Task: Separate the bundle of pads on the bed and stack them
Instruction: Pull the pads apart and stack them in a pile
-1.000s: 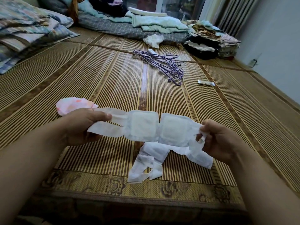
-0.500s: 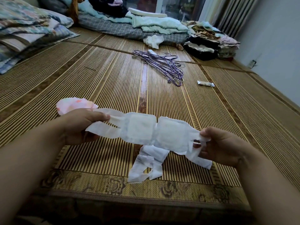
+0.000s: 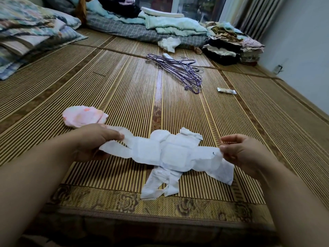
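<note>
Between the hands, left hand (image 3: 92, 139) and right hand (image 3: 238, 150) pinch a pad (image 3: 170, 152) taut, ready for stacking over another pad (image 3: 160, 184).

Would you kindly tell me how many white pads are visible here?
2, possibly more underneath: one pad stretched between the left hand and right hand; another pad lying on the mat below.
</note>
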`<action>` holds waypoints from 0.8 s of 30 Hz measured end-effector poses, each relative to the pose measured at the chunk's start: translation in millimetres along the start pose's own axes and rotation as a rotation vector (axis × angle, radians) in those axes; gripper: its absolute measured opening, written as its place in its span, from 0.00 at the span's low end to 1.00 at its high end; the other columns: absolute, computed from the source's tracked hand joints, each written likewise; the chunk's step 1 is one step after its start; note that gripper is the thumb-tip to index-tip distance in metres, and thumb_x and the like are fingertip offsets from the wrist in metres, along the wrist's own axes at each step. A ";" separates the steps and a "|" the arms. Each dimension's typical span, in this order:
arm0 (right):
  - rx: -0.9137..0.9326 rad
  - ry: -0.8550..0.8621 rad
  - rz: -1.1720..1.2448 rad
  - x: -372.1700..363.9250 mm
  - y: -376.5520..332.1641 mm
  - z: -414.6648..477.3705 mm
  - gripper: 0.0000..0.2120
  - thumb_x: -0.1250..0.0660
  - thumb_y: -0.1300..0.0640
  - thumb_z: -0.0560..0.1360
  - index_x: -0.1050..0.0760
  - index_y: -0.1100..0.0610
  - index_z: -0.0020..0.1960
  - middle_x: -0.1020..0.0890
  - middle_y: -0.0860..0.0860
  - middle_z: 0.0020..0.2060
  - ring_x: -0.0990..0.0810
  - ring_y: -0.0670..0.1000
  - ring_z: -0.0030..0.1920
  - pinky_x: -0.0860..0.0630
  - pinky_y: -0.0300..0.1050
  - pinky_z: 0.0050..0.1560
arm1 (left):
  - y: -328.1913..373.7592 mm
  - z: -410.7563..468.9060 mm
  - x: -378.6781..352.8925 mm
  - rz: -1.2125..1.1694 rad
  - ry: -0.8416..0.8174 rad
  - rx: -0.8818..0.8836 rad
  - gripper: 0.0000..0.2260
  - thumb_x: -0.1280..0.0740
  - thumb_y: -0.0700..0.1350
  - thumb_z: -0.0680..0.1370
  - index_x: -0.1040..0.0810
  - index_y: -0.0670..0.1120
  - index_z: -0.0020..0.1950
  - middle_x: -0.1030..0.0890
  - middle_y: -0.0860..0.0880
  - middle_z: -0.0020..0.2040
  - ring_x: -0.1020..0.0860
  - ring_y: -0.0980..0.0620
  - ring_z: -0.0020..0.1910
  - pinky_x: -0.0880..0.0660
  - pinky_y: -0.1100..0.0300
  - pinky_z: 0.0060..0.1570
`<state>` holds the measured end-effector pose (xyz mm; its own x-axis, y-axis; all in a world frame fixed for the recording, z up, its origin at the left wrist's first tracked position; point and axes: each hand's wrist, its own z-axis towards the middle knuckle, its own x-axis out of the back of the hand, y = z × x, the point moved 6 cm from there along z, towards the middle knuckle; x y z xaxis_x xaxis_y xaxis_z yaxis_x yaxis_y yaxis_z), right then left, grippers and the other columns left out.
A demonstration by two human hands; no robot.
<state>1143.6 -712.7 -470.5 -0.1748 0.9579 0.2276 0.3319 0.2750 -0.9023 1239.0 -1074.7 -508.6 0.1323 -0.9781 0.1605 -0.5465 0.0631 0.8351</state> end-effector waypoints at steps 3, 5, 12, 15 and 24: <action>0.074 0.013 0.045 -8.0 -10.0 -2.6 0.12 0.31 0.70 0.71 0.23 0.58 0.51 0.20 0.59 0.48 0.19 0.54 0.44 0.21 0.41 0.34 | 5.2 0.3 2.8 0.072 0.045 -0.051 0.09 0.33 0.45 0.76 0.21 0.43 0.53 0.17 0.42 0.39 0.21 0.48 0.34 0.26 0.59 0.27; 0.117 0.006 0.066 -21.1 -16.6 -4.2 0.12 0.31 0.69 0.71 0.23 0.57 0.51 0.19 0.58 0.47 0.18 0.54 0.43 0.21 0.39 0.34 | 10.2 -0.9 8.2 0.165 0.148 -0.125 0.05 0.32 0.45 0.75 0.20 0.44 0.48 0.16 0.44 0.35 0.19 0.49 0.31 0.26 0.60 0.25; 0.216 -0.092 -0.006 -97.3 -22.2 -9.9 0.10 0.30 0.68 0.71 0.23 0.54 0.46 0.18 0.54 0.44 0.17 0.53 0.46 0.18 0.44 0.44 | 21.3 -6.8 9.6 0.398 0.289 -0.265 0.08 0.31 0.49 0.75 0.19 0.46 0.39 0.18 0.46 0.36 0.22 0.48 0.35 0.28 0.58 0.34; 0.187 -0.113 -0.069 -117.3 -15.0 -6.6 0.10 0.32 0.68 0.73 0.23 0.54 0.48 0.18 0.53 0.48 0.18 0.52 0.50 0.19 0.49 0.51 | 21.2 -9.6 9.4 0.421 0.283 -0.277 0.09 0.32 0.49 0.75 0.18 0.47 0.37 0.18 0.48 0.36 0.22 0.50 0.35 0.30 0.59 0.32; 0.257 -0.059 -0.116 -103.1 -24.8 -8.5 0.09 0.35 0.67 0.74 0.23 0.53 0.46 0.17 0.52 0.48 0.17 0.52 0.50 0.21 0.52 0.53 | 25.8 -10.4 14.6 0.345 0.251 -0.281 0.07 0.30 0.49 0.74 0.19 0.49 0.38 0.19 0.47 0.40 0.22 0.50 0.39 0.29 0.58 0.34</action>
<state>1161.3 -817.6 -468.5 -0.2536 0.9129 0.3197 0.0623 0.3453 -0.9364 1235.4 -1085.3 -479.2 0.1972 -0.8151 0.5447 -0.3544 0.4588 0.8148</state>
